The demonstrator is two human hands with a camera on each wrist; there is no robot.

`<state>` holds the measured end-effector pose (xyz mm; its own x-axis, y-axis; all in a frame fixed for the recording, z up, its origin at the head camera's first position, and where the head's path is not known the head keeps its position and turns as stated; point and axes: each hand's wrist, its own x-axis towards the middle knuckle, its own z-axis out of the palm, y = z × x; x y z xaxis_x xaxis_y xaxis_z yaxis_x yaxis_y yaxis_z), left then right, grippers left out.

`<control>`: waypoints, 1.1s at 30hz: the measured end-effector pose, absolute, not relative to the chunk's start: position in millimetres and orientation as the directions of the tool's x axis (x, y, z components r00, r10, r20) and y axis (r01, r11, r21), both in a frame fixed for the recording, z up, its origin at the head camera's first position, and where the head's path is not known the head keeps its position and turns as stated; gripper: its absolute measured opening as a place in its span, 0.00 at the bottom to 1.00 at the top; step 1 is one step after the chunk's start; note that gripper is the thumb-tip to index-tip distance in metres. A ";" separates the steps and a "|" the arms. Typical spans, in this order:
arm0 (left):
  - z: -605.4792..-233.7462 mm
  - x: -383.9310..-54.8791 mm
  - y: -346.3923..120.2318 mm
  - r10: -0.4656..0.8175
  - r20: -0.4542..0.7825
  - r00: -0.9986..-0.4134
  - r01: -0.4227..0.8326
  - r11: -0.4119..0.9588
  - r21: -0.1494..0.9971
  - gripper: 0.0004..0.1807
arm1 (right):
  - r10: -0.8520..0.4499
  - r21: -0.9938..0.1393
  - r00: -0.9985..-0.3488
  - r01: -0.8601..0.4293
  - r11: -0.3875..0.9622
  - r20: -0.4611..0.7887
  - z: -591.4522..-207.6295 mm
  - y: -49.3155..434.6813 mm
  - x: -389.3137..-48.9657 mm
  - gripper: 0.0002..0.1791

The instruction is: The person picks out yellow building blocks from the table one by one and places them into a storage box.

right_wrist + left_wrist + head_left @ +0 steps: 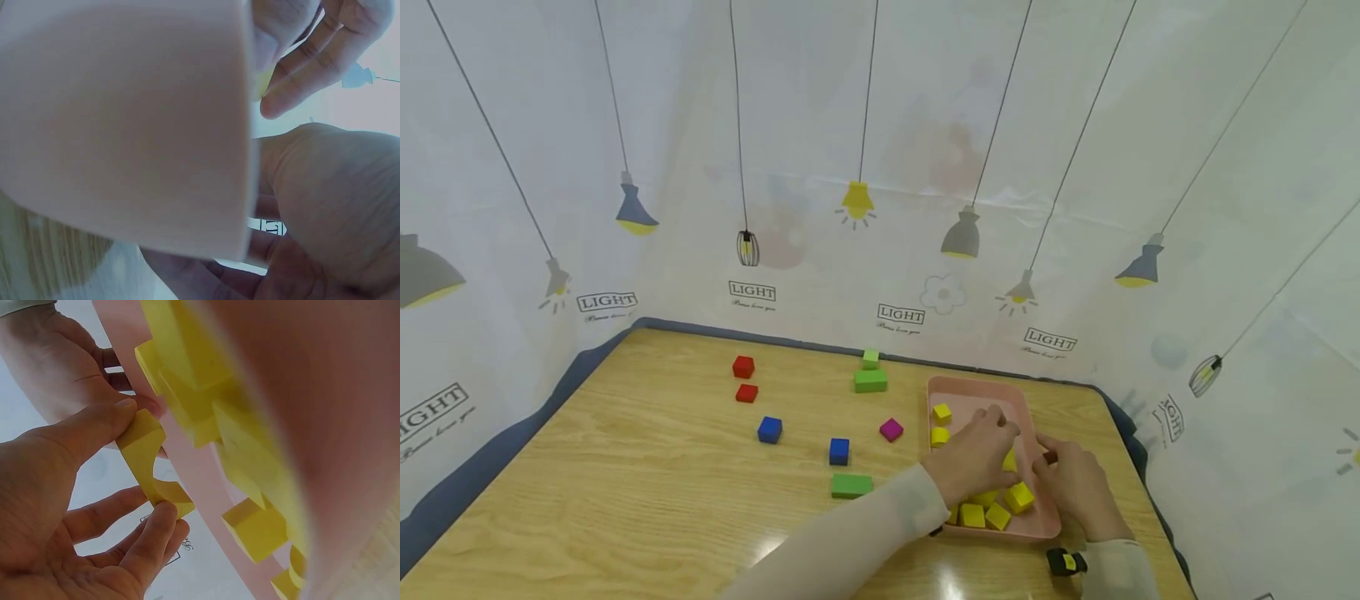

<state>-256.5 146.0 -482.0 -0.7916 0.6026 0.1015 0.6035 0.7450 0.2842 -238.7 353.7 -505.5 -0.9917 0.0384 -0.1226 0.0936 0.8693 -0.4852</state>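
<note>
My left hand [973, 454] is over the pink tray [977, 386]. In the left wrist view it pinches a yellow arch block [142, 450] between thumb and fingertips, the block's curved notch facing the tray. My right hand [1078, 483] holds the tray's right rim, with the thumb at the edge and fingers along the outer side. In the right wrist view the tray wall [125, 125] covers much of the picture, and some right fingers are hidden behind it. Several yellow blocks [972, 515] lie in the tray, mostly at the near end, partly covered by my left hand.
Left of the tray on the wooden table [625, 483] are a magenta block [891, 430], blue cubes [770, 430], green blocks [870, 382] and red blocks [743, 367]. A long green block [852, 486] lies near my left sleeve. A lamp-patterned curtain [820, 317] surrounds the table.
</note>
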 end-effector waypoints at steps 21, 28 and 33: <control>-481.1 -252.3 138.0 0.616 0.112 -0.780 0.622 0.742 0.249 0.31 | 0.036 -0.472 -0.995 0.076 0.878 -0.093 -507.7 355.0 -237.7 0.32; -480.4 -251.6 122.7 0.622 0.138 -0.770 0.638 0.752 0.169 0.33 | 0.046 -0.465 -0.995 0.083 0.881 -0.091 -507.0 354.2 -236.9 0.33; -478.4 -252.7 101.3 0.634 0.155 -0.758 0.652 0.741 0.158 0.31 | 0.047 -0.452 -0.996 0.079 0.889 -0.081 -507.4 353.6 -236.1 0.33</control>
